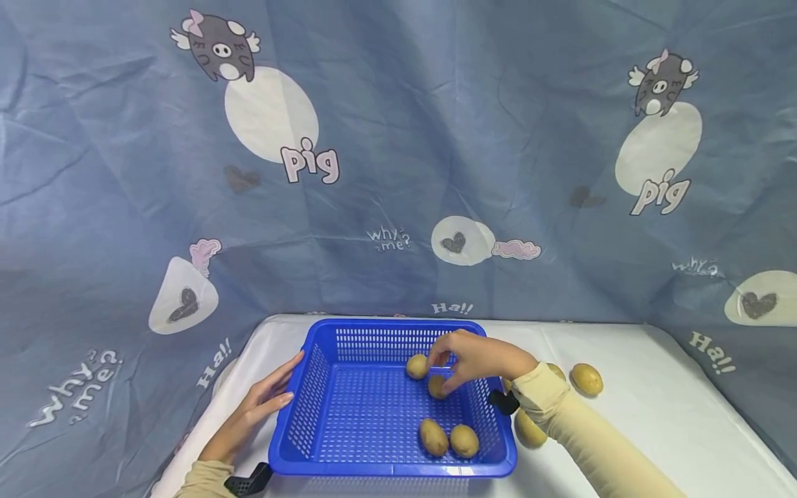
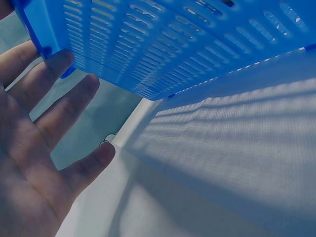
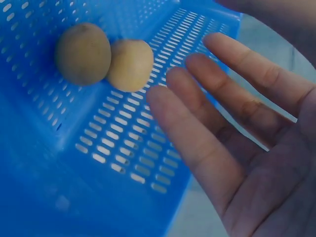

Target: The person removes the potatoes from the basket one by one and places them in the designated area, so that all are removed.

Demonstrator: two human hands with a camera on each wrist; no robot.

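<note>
Left hand (image 1: 261, 404): lower left of frame, fingers straight, resting against the blue basket (image 1: 349, 422) wall.
Basket: centre, on white table (image 1: 654, 415); four potatoes (image 1: 448, 438) inside.
Right hand (image 1: 476, 360): fingers released, holding nothing, above two potatoes.
Loose potatoes (image 1: 587, 378): right. Likely firm, weighty, smooth; grasp around the middle.

A blue slotted basket (image 1: 349, 415) sits on a white table (image 1: 654, 415) and holds four potatoes (image 1: 434, 436). The left hand (image 1: 264, 401) rests flat against its left wall. The right hand (image 1: 476, 360) reaches inside over two potatoes. More potatoes (image 1: 587, 378) lie on the table to the right.
</note>
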